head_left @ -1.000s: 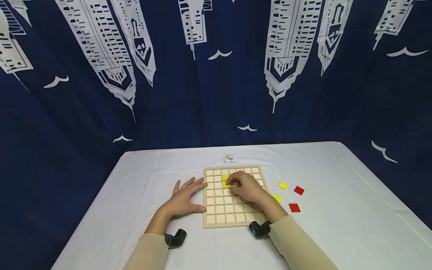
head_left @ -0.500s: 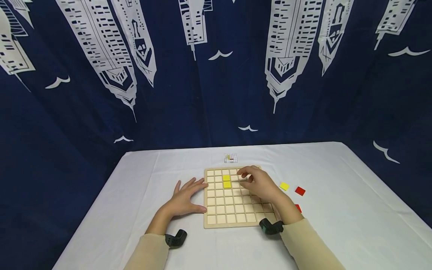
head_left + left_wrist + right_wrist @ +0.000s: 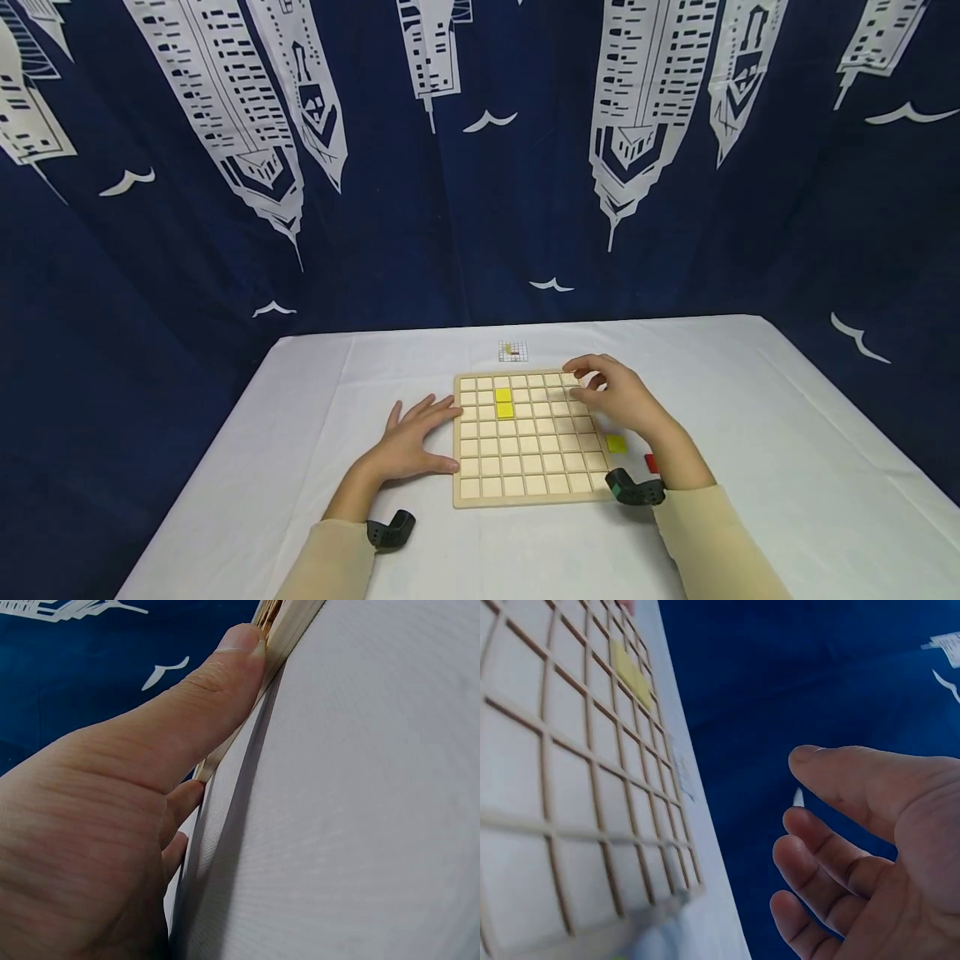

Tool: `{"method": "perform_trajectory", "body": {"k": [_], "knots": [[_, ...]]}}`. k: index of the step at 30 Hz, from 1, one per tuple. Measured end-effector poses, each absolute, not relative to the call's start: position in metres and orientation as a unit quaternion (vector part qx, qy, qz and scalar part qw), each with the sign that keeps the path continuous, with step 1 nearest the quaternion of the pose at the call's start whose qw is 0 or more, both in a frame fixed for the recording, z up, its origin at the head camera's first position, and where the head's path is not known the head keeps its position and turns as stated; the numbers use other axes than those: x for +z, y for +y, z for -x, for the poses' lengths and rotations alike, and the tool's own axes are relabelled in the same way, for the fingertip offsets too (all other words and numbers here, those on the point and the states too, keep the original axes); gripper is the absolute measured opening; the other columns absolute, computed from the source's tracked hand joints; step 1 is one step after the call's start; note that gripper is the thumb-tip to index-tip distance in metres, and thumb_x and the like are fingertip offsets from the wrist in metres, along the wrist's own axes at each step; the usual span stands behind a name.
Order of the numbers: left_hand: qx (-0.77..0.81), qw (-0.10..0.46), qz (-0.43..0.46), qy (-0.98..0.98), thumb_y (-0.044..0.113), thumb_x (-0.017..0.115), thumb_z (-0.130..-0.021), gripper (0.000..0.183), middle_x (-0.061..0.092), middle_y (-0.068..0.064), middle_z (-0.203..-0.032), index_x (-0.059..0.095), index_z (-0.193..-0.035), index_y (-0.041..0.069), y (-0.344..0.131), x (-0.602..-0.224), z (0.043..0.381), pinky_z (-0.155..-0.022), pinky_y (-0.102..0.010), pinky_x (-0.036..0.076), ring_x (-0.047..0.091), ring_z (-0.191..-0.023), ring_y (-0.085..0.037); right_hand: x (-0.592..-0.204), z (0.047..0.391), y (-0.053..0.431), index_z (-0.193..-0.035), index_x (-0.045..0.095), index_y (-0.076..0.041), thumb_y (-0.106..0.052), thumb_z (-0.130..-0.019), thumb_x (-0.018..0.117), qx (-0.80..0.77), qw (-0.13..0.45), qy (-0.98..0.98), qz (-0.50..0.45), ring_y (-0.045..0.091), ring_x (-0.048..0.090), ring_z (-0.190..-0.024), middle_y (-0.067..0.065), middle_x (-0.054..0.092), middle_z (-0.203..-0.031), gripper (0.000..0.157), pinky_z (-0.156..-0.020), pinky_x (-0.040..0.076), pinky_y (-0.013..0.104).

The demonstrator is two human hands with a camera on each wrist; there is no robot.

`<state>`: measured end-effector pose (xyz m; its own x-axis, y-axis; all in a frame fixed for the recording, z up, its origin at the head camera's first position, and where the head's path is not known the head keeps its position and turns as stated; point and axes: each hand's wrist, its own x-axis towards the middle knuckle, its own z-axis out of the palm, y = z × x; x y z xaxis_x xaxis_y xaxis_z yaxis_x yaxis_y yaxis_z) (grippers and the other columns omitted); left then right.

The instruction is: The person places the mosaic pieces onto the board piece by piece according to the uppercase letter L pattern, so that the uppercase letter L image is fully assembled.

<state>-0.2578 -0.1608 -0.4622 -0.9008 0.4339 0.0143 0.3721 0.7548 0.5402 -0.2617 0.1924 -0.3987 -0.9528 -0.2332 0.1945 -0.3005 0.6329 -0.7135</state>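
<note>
A square wooden grid board (image 3: 517,467) lies on the table, and two yellow square tiles (image 3: 504,402) sit one behind the other in its upper left part. Along the board's left edge rests my left hand (image 3: 408,446), fingers spread; in the left wrist view the thumb (image 3: 217,682) presses against the wooden rim. My right hand (image 3: 626,402) hovers over the board's far right corner, fingers loosely bent. The right wrist view shows a gap between thumb and fingertips, with nothing held there. Beneath that forearm, a loose yellow tile (image 3: 617,444) shows at the board's right side.
Part of a red tile (image 3: 651,463) peeks out beside the right wrist. Behind the board lies a small card (image 3: 513,351) printed with a coloured grid. A white cloth (image 3: 375,367) covers the table, and a dark blue patterned curtain (image 3: 450,208) hangs behind it.
My right hand has left the yellow tile on the board and moved right to the far right corner. Its arm now covers some loose tiles. The left hand stays in place.
</note>
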Motion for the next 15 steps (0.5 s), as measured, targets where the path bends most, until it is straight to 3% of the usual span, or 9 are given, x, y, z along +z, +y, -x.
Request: {"method": "perform_trajectory", "body": {"k": [6,15], "knots": [[0.277,0.055,-0.217,0.934,0.049,0.086,-0.07,0.09,0.032,0.003,-0.164,0.048,-0.148,0.028,-0.161,-0.46,0.257,-0.121,-0.066,-0.011,0.015,-0.157,-0.031,-0.395,0.263,0.214,-0.126,0.065,-0.009,-0.009,-0.09,0.071,0.381,0.044,-0.916,-0.119,0.024,0.059,-0.095,0.02,0.063,-0.122,0.036,-0.074,0.05,0.029],[0.275,0.052,-0.219,0.935,0.05,0.086,-0.07,0.089,0.032,0.004,-0.164,0.049,-0.148,0.029,-0.163,-0.463,0.258,-0.121,-0.066,-0.012,0.016,-0.157,-0.029,-0.4,0.262,0.242,-0.129,0.063,-0.009,-0.016,-0.092,0.069,0.345,-0.006,-0.934,-0.098,0.03,0.06,-0.105,0.021,0.061,-0.129,0.038,-0.073,0.049,0.029]]}}
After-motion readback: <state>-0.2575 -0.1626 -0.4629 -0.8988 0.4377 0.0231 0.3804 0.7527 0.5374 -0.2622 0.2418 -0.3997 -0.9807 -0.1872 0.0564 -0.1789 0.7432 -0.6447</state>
